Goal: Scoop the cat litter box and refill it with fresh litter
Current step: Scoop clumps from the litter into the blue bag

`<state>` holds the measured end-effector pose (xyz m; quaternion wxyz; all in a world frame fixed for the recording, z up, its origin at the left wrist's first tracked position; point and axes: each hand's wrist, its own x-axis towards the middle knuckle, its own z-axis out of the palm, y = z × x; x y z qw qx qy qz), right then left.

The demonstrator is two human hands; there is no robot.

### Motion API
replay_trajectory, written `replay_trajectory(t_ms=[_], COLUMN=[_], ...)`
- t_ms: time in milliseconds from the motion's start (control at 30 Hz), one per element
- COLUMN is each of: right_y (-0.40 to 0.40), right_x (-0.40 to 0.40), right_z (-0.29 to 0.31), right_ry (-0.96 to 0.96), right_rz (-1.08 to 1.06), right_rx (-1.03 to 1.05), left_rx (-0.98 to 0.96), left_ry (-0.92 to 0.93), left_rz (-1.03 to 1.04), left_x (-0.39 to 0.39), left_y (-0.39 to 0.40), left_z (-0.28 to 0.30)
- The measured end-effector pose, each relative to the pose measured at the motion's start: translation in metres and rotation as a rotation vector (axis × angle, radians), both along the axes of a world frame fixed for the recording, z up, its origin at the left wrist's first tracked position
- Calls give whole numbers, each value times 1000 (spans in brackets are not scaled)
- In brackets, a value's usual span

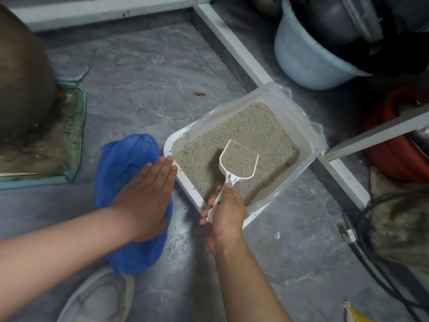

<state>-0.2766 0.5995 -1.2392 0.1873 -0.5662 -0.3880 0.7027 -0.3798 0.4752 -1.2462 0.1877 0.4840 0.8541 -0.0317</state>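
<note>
A white litter box (170,145) with a clear plastic liner sits on the grey floor, filled with beige litter (257,126). My right hand (226,212) grips the handle of a white scoop (239,159), whose head is full of litter and held just above the bed. My left hand (146,194) lies flat with fingers together, fingertips touching the box's left rim. Under that hand is a crumpled blue plastic bag (126,159) on the floor.
A white frame bar (232,43) runs diagonally behind the box. A pale blue tub (301,59) and a red pot (390,145) stand to the right. A brown rounded object on a green tray (76,135) sits at left. My shoe (99,296) is below, black cables (371,252) at right.
</note>
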Motion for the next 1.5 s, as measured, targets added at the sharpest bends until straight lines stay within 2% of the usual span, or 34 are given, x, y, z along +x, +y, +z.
replay_trajectory(t_ms=[367, 733, 1000, 1200, 1500], right_y=[-8, -11, -10, -10, -12], right_x=[1, 9, 9, 10, 14], right_z=[3, 3, 10, 7, 12], right_ry=[-4, -33, 22, -9, 2], right_rz=[68, 94, 62, 83, 76], right_rx=[5, 23, -1, 34, 31], left_rx=[-134, -121, -72, -28, 132], left_ry=[35, 54, 32, -116, -190], left_rz=[-16, -29, -26, -6, 8], left_x=[0, 0, 0, -9, -29], left_y=[4, 1, 1, -2, -10], left_z=[3, -1, -3, -2, 6])
